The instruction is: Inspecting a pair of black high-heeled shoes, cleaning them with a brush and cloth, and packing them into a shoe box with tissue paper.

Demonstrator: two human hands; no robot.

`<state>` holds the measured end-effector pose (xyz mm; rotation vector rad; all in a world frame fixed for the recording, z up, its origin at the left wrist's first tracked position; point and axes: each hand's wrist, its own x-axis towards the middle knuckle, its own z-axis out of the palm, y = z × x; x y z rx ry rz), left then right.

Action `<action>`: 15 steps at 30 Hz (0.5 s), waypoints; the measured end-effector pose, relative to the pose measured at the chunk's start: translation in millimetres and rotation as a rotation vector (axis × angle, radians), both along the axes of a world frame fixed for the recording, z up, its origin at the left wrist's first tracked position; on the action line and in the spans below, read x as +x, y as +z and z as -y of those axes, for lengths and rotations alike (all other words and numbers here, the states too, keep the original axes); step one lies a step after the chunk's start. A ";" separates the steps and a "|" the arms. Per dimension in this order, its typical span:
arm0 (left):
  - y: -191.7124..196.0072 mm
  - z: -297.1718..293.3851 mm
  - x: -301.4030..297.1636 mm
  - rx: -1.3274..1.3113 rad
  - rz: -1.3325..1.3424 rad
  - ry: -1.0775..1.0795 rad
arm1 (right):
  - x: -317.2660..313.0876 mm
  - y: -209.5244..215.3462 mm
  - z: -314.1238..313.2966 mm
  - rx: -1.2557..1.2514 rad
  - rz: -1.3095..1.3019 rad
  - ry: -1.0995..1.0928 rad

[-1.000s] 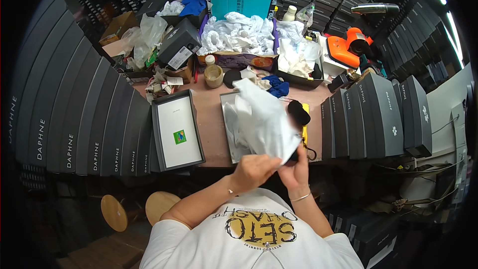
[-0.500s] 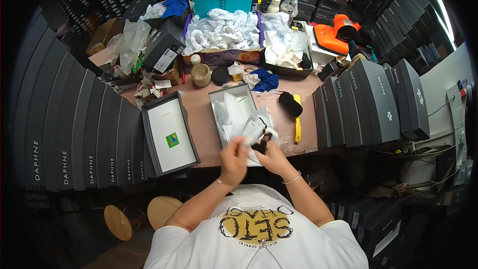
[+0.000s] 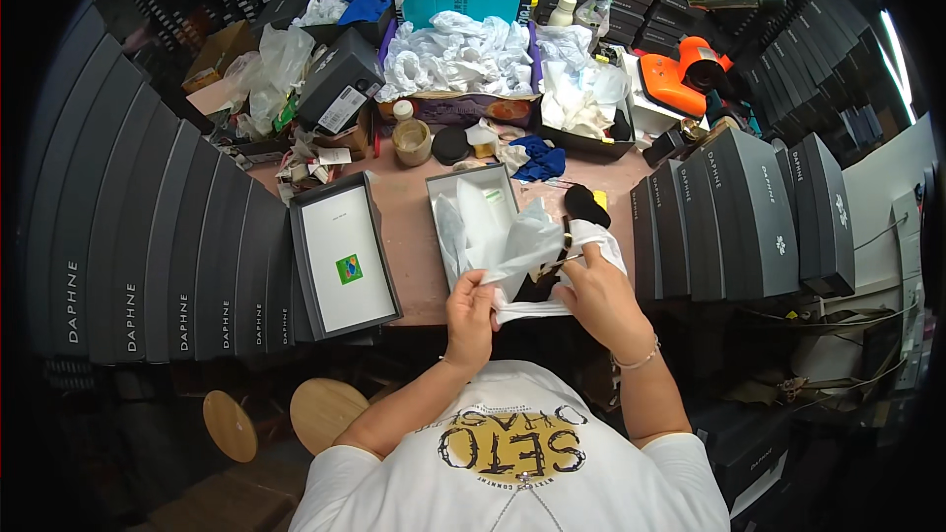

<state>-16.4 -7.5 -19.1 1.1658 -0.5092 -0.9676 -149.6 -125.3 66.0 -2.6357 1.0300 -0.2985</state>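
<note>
My left hand (image 3: 471,312) pinches the lower edge of a sheet of white tissue paper (image 3: 522,241) at the near edge of the table. My right hand (image 3: 596,291) grips the same paper from the right, wrapped around a dark item (image 3: 540,286) with a thin metal part; what the item is I cannot tell. Just beyond my hands lies an open grey shoe box (image 3: 463,227) lined with white paper. Its lid (image 3: 342,254), white inside with a small green sticker, lies to the left.
Stacks of dark grey boxes (image 3: 148,256) wall the left, and more stand upright at the right (image 3: 739,217). Behind are bins of crumpled white paper (image 3: 463,54), a tan cup (image 3: 412,142), blue cloth (image 3: 540,160), an orange device (image 3: 685,79). Wooden stools (image 3: 325,409) stand below.
The large white sheet I held up over the box has come down and been gathered smaller; both hands now work it close to the table's near edge, right of the box.
</note>
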 end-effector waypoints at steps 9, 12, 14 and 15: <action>13.6 3.6 0.2 -0.107 0.199 0.056 | -8.4 15.4 28.2 -0.263 0.320 -0.019; 23.3 8.8 0.2 -0.162 0.189 0.069 | -4.1 16.8 61.1 -0.550 0.166 -0.084; 21.1 12.3 1.0 -0.149 0.159 0.044 | -16.3 10.8 73.4 -0.349 0.145 -0.046; 19.3 12.2 2.8 -0.139 0.149 0.049 | -19.8 10.2 73.1 -0.092 0.201 0.001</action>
